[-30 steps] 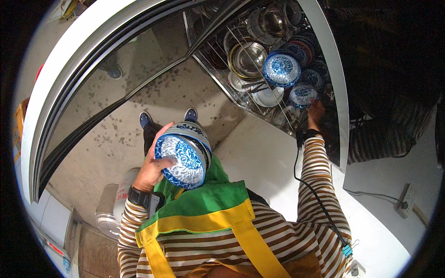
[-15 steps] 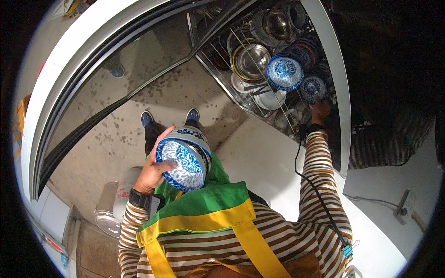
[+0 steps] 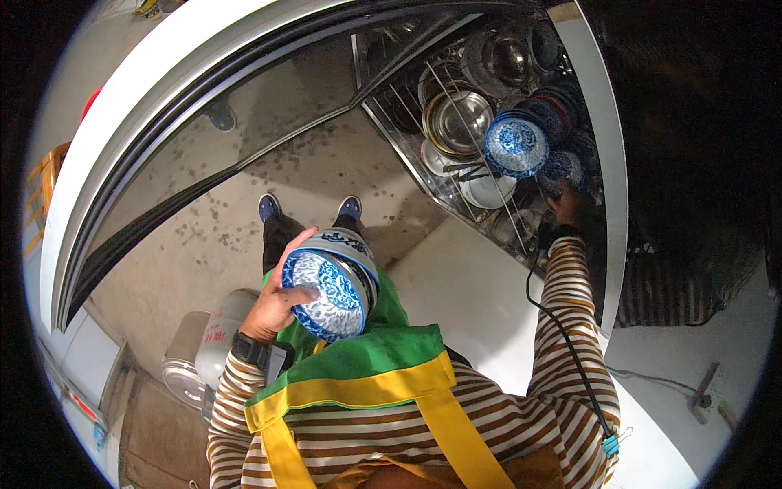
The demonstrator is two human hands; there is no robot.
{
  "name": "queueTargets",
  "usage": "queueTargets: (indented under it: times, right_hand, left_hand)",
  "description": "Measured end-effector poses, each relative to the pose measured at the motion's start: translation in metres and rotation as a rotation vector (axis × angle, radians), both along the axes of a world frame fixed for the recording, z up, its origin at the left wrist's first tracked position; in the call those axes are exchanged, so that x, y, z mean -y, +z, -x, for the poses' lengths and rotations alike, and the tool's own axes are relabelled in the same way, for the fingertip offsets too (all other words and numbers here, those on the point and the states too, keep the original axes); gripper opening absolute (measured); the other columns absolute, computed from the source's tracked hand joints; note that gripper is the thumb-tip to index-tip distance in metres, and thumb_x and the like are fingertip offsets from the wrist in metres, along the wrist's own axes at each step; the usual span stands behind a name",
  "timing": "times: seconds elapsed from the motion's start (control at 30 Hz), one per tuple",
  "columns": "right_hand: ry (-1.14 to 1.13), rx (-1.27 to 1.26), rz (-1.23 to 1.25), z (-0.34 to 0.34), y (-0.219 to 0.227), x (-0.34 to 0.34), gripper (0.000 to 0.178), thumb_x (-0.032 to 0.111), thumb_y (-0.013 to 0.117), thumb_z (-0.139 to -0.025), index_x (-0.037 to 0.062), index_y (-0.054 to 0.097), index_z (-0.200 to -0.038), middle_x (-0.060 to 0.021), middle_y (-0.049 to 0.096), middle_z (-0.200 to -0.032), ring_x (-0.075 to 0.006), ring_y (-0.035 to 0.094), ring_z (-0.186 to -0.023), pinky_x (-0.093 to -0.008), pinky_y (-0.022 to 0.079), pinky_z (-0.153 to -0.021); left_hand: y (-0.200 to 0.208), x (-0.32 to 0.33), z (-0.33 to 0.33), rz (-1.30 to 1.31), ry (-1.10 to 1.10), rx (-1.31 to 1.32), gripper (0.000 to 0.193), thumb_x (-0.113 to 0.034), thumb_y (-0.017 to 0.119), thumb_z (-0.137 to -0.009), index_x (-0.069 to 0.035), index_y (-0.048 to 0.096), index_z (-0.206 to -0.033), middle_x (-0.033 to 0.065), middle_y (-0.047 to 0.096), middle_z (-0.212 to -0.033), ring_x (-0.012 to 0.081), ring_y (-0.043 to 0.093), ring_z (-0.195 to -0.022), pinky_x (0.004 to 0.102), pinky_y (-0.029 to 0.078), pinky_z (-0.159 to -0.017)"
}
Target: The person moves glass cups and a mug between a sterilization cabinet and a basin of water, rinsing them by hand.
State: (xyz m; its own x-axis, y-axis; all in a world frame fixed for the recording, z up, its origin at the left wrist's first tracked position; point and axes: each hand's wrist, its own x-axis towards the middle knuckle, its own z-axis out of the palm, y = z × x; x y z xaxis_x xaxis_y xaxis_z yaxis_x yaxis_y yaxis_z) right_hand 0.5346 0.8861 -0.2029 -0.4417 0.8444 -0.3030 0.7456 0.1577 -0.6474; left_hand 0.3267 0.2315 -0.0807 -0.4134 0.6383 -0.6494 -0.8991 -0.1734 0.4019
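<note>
My left hand (image 3: pixel 269 311) grips a small stack of bowls in front of my apron, thumb laid over the inside of the front one. That front blue-and-white patterned bowl (image 3: pixel 336 295) faces up toward me, and a pale bowl with dark markings (image 3: pixel 346 241) shows behind it. My right hand (image 3: pixel 568 205) reaches into a rack cabinet, its fingers closed at the near rim of a smaller blue-and-white bowl (image 3: pixel 562 169); shadow hides part of the fingers. Just left of that bowl sits a larger blue-and-white bowl (image 3: pixel 516 144), at the front of a row of stacked bowls.
Metal basins (image 3: pixel 459 122) and a white plate (image 3: pixel 489 191) stand on the wire rack (image 3: pixel 513 213). A white-framed glass door (image 3: pixel 69 204) swings out at left. Metal canisters (image 3: pixel 186 359) are by my left elbow. A black cable (image 3: pixel 562 334) runs along my right sleeve.
The whole view has shifted slightly, so the cabinet appears farther right and lower. Both hands stay at the same bowls, with little visible movement.
</note>
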Motion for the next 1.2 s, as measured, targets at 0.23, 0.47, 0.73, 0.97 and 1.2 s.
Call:
queueTargets:
  times: [0.23, 0.47, 0.73, 0.97, 1.2]
  right_hand:
    - [-0.507, -0.132, 0.146, 0.048, 0.035, 0.049, 0.065, 0.036, 0.068, -0.09, 0.011, 0.043, -0.144, -0.0181, 0.041, -0.145, -0.0341, 0.046, -0.128, -0.0481, 0.046, -0.1]
    - [-0.068, 0.162, -0.168, 0.02, 0.027, 0.037, 0.07, 0.032, 0.074, -0.085, 0.0174, 0.042, -0.146, -0.0328, 0.035, -0.143, -0.0451, 0.044, -0.127, -0.0512, 0.039, -0.104]
    - [-0.526, -0.188, 0.01, 0.05, 0.035, 0.074, 0.082, 0.034, 0.068, -0.09, 0.0059, 0.023, -0.152, -0.0197, 0.024, -0.153, -0.0355, 0.042, -0.129, -0.0437, 0.043, -0.103]
    - [-0.365, -0.02, -0.106, 0.011, -0.009, 0.039, 0.087, 0.033, 0.069, -0.089, 0.0074, 0.016, -0.153, -0.0157, 0.024, -0.154, -0.0338, 0.036, -0.133, -0.0451, 0.041, -0.104]
    - [-0.366, -0.083, -0.054, 0.0, -0.02, 0.047, 0.081, 0.029, 0.068, -0.091, 0.0118, 0.018, -0.153, -0.0145, 0.033, -0.149, -0.0313, 0.038, -0.132, -0.0454, 0.04, -0.104]
  left_hand:
    - [-0.001, -0.001, -0.004, 0.057, 0.006, -0.004, 0.098, 0.01, 0.058, -0.057, -0.007, 0.031, -0.15, 0.0084, 0.057, -0.128, 0.0185, 0.056, -0.114, 0.0315, 0.043, -0.103]
    - [-0.004, 0.0, -0.003, 0.035, -0.015, -0.01, 0.098, 0.01, 0.057, -0.056, -0.007, 0.031, -0.15, 0.0086, 0.056, -0.129, 0.0192, 0.055, -0.116, 0.032, 0.041, -0.104]
    - [0.001, -0.001, -0.003, 0.037, -0.009, 0.026, 0.098, 0.01, 0.057, -0.056, -0.007, 0.031, -0.15, 0.0098, 0.055, -0.132, 0.0215, 0.055, -0.119, 0.0333, 0.04, -0.106]
    - [-0.003, -0.001, -0.003, 0.04, 0.002, 0.023, 0.099, 0.011, 0.056, -0.055, -0.008, 0.03, -0.15, 0.0102, 0.054, -0.133, 0.0223, 0.054, -0.12, 0.0335, 0.041, -0.106]
    - [0.001, 0.0, -0.005, 0.044, -0.001, 0.022, 0.099, 0.011, 0.056, -0.055, -0.008, 0.031, -0.15, 0.0101, 0.054, -0.133, 0.0225, 0.054, -0.12, 0.0337, 0.041, -0.106]
